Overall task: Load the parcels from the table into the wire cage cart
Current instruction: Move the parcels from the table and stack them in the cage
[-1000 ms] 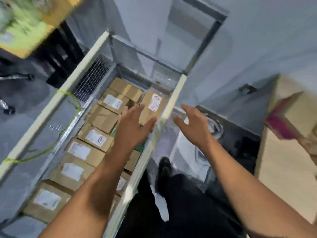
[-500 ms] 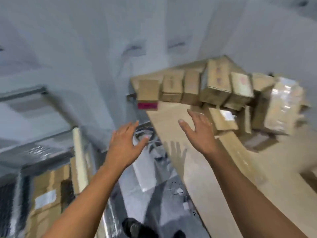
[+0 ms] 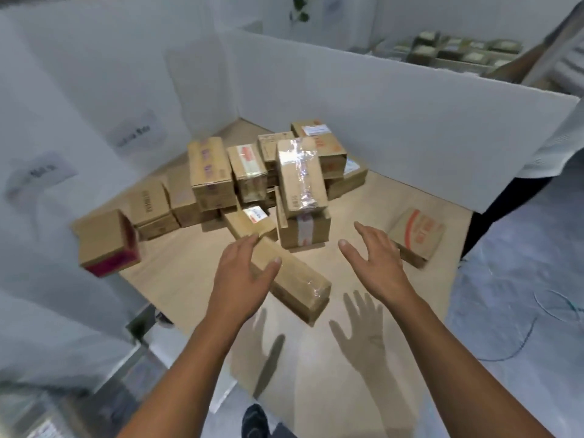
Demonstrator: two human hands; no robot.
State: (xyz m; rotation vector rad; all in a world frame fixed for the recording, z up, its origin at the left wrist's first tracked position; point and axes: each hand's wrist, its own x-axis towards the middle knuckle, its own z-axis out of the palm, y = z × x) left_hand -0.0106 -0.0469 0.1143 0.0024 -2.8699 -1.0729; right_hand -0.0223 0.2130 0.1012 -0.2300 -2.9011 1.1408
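The left hand (image 3: 241,279) is spread wide, fingers straight and thumb out, over the near end of a long taped cardboard parcel (image 3: 297,282) that lies slantwise on the pale wooden surface (image 3: 177,279). Whether the thumb touches the parcel cannot be told. The right hand (image 3: 377,263) is just as wide and holds nothing, hovering to the right of that parcel; both hands cast shadows on the surface.

Behind them is a heap of parcels (image 3: 211,172), with a tall box wrapped in shiny tape (image 3: 300,175) on top. A box with a magenta end (image 3: 104,241) sits at the left edge, and a box with orange print (image 3: 417,233) lies apart on the right. A slim parcel (image 3: 252,218) bears a white label. All the writing is too blurred to read, including the paper signs (image 3: 139,134) on the white partition (image 3: 379,105).
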